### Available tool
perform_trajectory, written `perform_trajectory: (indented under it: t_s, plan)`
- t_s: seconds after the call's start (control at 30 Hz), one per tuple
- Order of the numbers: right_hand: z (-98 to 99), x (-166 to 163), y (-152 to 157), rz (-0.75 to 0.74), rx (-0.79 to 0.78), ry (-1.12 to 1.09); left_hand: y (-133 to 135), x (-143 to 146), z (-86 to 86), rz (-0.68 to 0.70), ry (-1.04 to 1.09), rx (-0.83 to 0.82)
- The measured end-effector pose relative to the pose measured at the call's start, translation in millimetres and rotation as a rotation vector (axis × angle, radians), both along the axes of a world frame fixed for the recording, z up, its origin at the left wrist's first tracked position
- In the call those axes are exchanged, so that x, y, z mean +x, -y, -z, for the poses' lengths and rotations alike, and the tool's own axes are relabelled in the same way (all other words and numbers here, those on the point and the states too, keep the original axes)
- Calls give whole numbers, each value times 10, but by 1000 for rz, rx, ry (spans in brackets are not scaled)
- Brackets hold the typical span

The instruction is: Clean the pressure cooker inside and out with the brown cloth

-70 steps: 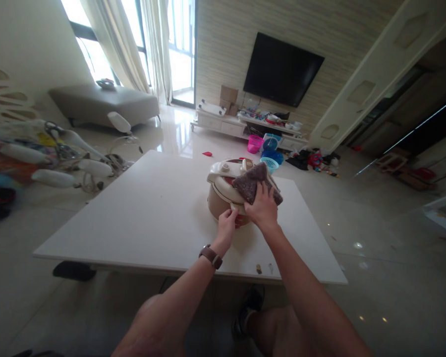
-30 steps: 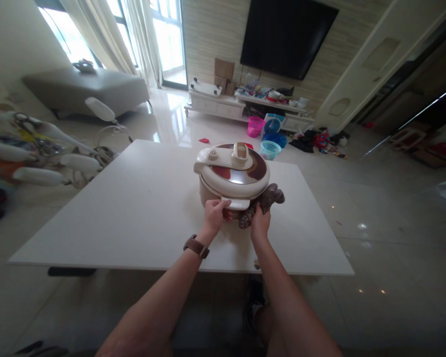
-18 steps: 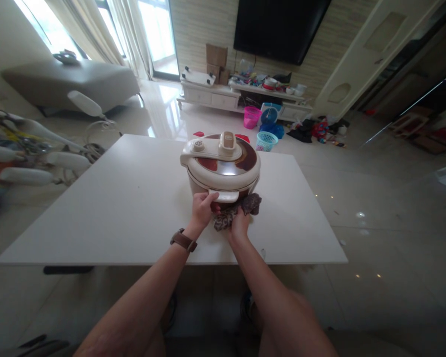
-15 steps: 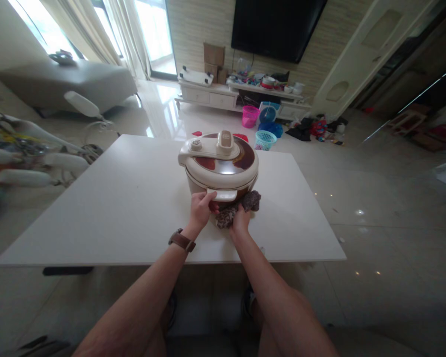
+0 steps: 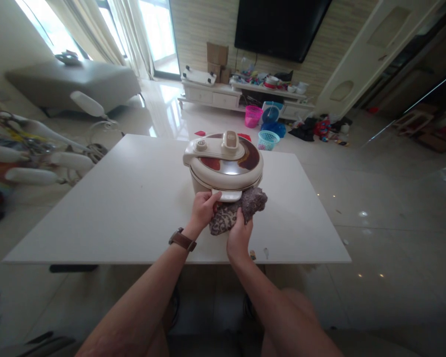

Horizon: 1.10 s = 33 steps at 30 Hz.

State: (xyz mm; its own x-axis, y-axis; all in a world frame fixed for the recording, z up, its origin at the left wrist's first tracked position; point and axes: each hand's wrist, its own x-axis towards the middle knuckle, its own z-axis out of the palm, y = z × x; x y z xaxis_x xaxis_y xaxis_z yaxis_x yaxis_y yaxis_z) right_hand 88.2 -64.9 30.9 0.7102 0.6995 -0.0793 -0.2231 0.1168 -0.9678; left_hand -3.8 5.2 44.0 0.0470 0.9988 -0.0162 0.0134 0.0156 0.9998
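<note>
Cooker: The lidded cooker [image 5: 223, 171] is standing upright on the white counter [image 5: 115, 208].
Cloth: The brown patterned cloth [image 5: 226, 218] is bunching just below the front handle [image 5: 232, 197]; it may be touching the cooker's wall, but the contact is hidden.
Left hand: The left hand [image 5: 202, 210] is gripping the front handle, its thumb lying on top.
Right hand: The right hand [image 5: 240, 238] is holding the cloth between its fingers.
Progress: The cooker's front is getting attention, it seems; nothing is showing how much is done or left.
Inside the cooker: The closed lid is hiding any contents.
Near edge: Two small items [image 5: 252, 255] are lying by the right wrist.
Baskets: A pink basket [image 5: 253, 117] and a pale blue basket [image 5: 268, 141] are standing on the floor beyond, their contents staying unclear.
</note>
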Motion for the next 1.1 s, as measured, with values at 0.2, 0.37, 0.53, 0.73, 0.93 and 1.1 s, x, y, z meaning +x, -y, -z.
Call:
perform_trajectory:
  t_s: [0.2, 0.37, 0.53, 0.73, 0.93, 1.1]
  plan:
    - [-58, 158, -15, -38, 50, 152, -5, -17, 64, -10, -35, 69]
    - [8, 445, -201, -17, 37, 223, -4, -8, 83, 9, 12, 45]
    - [240, 744, -565, 69, -59, 52, -5, 6, 68, 22, 34, 20]
    - [559, 421, -510, 83, -70, -76, -5, -8, 46, 21, -33, 36]
    - [370, 224, -336, 151, -105, -412, -15, -65, 17, -48, -304, 179]
    - [10, 390, -294, 187, -18, -602, 13, -74, -4, -80, -424, 216]
